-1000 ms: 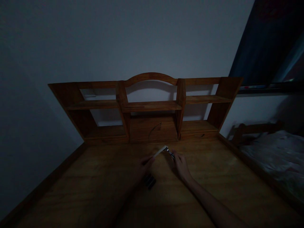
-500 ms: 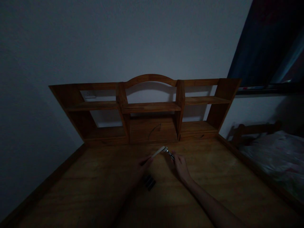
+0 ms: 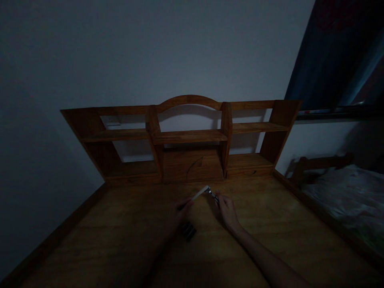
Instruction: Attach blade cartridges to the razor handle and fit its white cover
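In the head view, my left hand (image 3: pixel 183 209) is closed around the dark lower end of a slim pale stick (image 3: pixel 199 193), which slants up to the right; its exact kind is hard to make out in the dim light. My right hand (image 3: pixel 225 206) grips a razor (image 3: pixel 213 195) by its dark and silver handle. The razor's shiny head meets the stick's upper tip, or lies very close to it. Below my left hand, a small black ridged piece (image 3: pixel 189 231) with several sections lies on the wooden desk (image 3: pixel 255 224).
A wooden shelf unit (image 3: pixel 191 137) with open compartments runs along the back of the desk, against a pale wall (image 3: pixel 180 48). Raised wooden edges border both sides of the desktop. On the right are a dark curtained window (image 3: pixel 336 60) and a plastic-covered heap (image 3: pixel 348 196).
The razor head has shifted slightly left and down against the stick's tip. Both hands keep their grips, and the camera view has moved a little.
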Available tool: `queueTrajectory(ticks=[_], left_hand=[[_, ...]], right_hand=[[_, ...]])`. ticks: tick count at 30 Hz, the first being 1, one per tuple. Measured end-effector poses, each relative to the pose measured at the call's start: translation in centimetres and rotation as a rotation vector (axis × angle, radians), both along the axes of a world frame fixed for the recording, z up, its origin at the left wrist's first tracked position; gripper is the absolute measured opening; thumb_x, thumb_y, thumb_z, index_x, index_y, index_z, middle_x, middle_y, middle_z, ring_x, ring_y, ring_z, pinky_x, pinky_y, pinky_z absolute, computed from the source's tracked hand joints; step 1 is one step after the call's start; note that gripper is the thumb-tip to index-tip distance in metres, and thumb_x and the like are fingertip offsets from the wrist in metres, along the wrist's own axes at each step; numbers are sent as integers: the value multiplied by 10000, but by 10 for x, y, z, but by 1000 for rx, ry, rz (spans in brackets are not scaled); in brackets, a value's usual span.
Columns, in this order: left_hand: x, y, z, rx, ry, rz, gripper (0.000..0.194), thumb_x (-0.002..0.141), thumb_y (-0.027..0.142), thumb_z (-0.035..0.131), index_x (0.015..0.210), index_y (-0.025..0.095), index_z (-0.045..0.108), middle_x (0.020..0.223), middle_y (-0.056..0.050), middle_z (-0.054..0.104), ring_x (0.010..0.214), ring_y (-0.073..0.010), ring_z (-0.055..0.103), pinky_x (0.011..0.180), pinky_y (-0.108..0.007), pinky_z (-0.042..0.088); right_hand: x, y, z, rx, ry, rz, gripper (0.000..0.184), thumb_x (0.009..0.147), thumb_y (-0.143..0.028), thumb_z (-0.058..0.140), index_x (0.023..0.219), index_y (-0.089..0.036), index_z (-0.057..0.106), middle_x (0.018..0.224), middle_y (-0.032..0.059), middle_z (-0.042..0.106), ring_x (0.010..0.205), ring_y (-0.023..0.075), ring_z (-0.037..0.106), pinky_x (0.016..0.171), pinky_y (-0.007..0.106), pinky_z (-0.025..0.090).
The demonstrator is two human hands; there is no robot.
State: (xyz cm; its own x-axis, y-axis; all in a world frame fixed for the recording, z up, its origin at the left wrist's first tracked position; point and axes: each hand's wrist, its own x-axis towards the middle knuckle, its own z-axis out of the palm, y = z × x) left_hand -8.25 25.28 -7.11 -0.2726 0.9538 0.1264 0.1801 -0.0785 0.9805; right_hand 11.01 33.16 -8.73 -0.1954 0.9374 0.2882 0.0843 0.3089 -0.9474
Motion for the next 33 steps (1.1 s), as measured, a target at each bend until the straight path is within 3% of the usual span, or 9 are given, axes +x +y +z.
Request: queueTrajectory(ticks=[5,15,24,33], left_hand=[[-2,1,-2,-17,-38,29,449,771,515,612,1022,160,723,1070,-127,705,1037,-351,625,910,-479,492],[0,-1,5,7,-11,11,402,785,506,603,1009,196,727,1077,-89,706,1042,-315,632,951,-470,469],[1,-4,7,-21,-16,-20,474,789,520,591,1049,142,710,1099,-140,692,1059,-340,614,943,-476,468],[-2,1,-5,-6,8,13,400,782,524,602,993,210,731,1068,-94,708,1024,-323,633,939,-476,479]], right_hand=[[1,0,0,-12,-15,6,471,904,-484,384,542,-184,421,535,-31,363,513,113,348,496,233,239],[0,-1,1,-14,-20,11,478,908,-502,379,548,-189,410,541,-34,358,512,115,346,499,237,241],[1,-1,2,-20,-21,11,487,914,-511,371,559,-182,423,547,-31,363,517,114,354,501,232,244],[1,0,1,-16,-21,8,486,922,-501,370,562,-179,430,546,-30,368,522,114,366,512,235,251]])
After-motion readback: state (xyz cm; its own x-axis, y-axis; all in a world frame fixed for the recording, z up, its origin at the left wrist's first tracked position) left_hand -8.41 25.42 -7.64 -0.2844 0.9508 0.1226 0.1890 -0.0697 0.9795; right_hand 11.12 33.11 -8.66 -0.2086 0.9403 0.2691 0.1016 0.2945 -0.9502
